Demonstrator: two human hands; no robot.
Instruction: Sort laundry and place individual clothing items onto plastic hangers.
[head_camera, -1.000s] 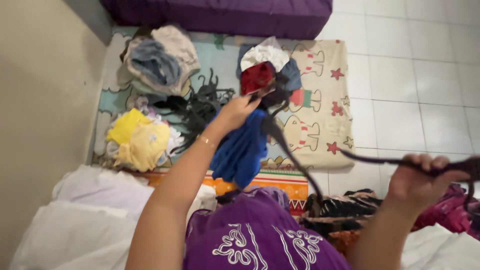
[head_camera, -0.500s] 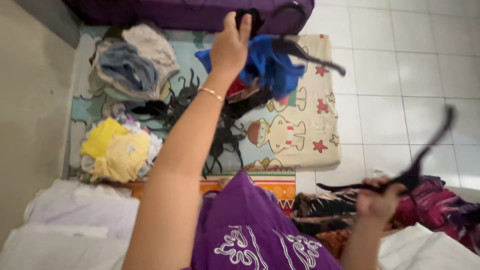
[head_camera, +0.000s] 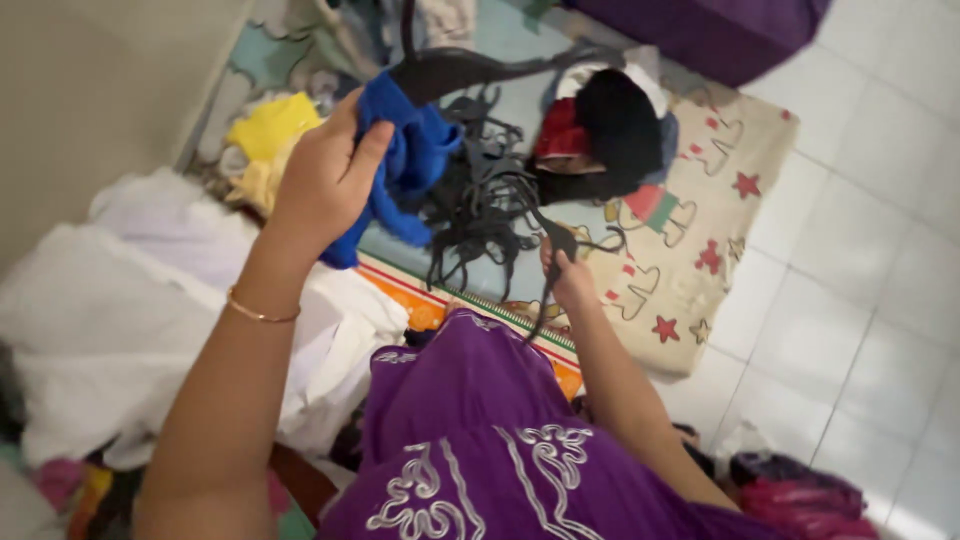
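Left hand (head_camera: 325, 180) clenched on blue garment (head_camera: 410, 165) already riding a black hanger (head_camera: 470, 68), right hand (head_camera: 568, 278) pinching another hanger (head_camera: 553, 262) from the tangled pile (head_camera: 480, 205); heaps of clothes on mat (head_camera: 700, 270) remain unhung.

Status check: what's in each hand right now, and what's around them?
Left hand gripping blue cloth garment on black plastic hanger. Right hand holding another thin black hanger. Tangled pile of black hangers on patterned mat just beyond.
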